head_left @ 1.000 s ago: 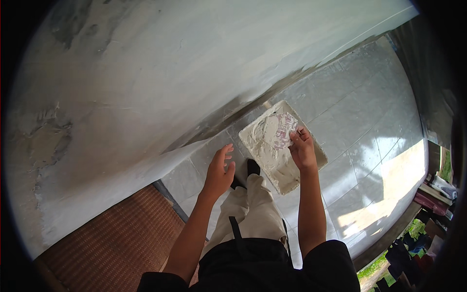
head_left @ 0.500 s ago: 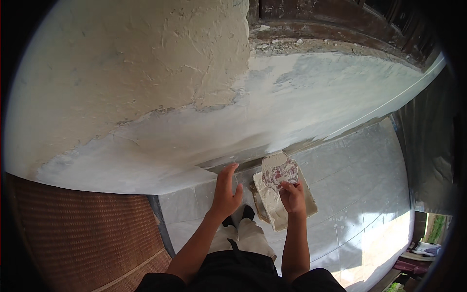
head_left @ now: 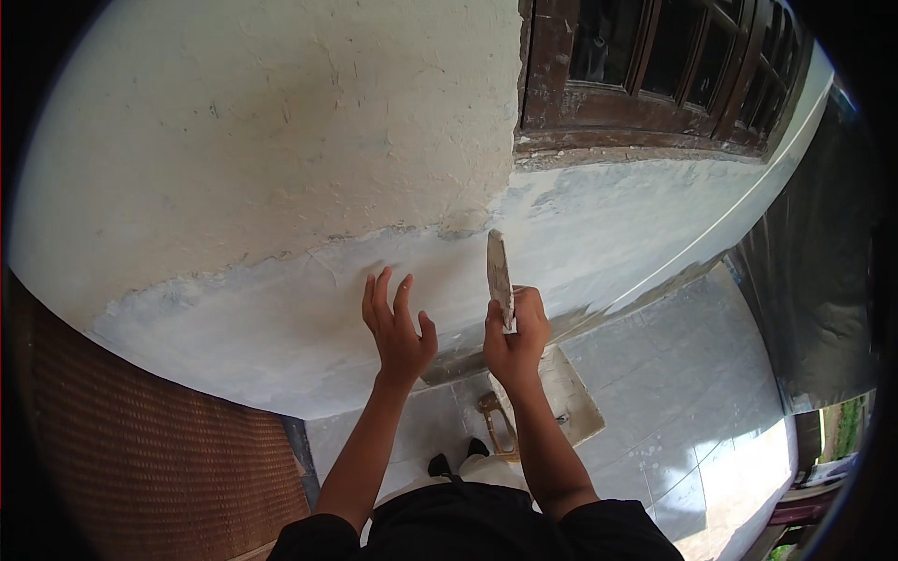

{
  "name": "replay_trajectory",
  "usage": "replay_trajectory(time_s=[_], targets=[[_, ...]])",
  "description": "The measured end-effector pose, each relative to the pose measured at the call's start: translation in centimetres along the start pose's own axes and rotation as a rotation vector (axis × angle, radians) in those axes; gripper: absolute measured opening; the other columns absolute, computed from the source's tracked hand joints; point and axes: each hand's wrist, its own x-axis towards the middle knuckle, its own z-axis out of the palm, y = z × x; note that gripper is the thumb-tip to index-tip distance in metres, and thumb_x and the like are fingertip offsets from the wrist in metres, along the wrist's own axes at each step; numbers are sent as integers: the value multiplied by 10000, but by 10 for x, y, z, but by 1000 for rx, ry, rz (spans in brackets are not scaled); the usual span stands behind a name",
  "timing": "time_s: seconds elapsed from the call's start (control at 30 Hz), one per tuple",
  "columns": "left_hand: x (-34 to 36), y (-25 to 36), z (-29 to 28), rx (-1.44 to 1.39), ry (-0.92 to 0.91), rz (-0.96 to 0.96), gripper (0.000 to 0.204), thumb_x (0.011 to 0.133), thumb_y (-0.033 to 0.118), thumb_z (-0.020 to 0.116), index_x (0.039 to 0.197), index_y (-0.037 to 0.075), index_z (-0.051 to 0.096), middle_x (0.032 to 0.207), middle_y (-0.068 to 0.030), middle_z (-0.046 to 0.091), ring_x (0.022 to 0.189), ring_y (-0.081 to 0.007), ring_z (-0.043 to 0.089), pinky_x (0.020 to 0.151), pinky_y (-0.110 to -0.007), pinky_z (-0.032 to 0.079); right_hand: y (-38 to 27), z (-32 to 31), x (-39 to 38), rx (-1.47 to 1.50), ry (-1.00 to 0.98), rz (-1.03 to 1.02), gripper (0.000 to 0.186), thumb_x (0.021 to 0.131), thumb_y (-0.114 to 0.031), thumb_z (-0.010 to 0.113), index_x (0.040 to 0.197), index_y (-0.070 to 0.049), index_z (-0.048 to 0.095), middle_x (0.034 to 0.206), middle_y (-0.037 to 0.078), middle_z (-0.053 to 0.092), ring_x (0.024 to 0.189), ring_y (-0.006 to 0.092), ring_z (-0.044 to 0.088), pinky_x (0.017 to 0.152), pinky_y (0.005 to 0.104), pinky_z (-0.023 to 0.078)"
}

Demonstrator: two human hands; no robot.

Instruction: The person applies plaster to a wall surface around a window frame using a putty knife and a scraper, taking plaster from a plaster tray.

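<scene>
My right hand grips a flat, putty-smeared scraper. Its blade points up and is turned nearly edge-on to me, in front of the wall. The thumb lies along the near side of the scraper, and the other fingers are mostly hidden behind it. To the left, my left hand is raised with fingers spread and holds nothing; whether it touches the wall is hard to tell. White putty covers the lower wall, below a rough cream upper layer with a ragged edge.
On the grey tiled floor by my feet stands a putty-smeared rectangular tray, with a brown handled tool beside it. A brown-framed window is at upper right. A woven brown mat stands at left, a dark sheet at right.
My right hand has lifted the scraper from above the tray toward the wall and turned it edge-on. My left hand has risen and moved left, its fingers spreading. The view has tilted up.
</scene>
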Motion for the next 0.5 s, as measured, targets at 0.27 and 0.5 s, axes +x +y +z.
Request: replay_trajectory(time_s=[0.27,0.5], targets=[[8,-21,10,131,2,5,760,808,195,569,1447,-78,260,1545,-255,173,1453,-466,45,1117,-646,3,-1,20,17,-285,-13,-261,247,628,42,660,731,-34,449,735,122,471,683,331,478,575,437,386],[6,-49,22,225,-33,68,829,862,301,547,1471,-120,173,1573,-271,90,1457,-469,-4,1104,-666,-45,12,37,26,-402,80,-287,229,612,3,665,711,-56,467,722,104,476,664,301,518,547,412,443]])
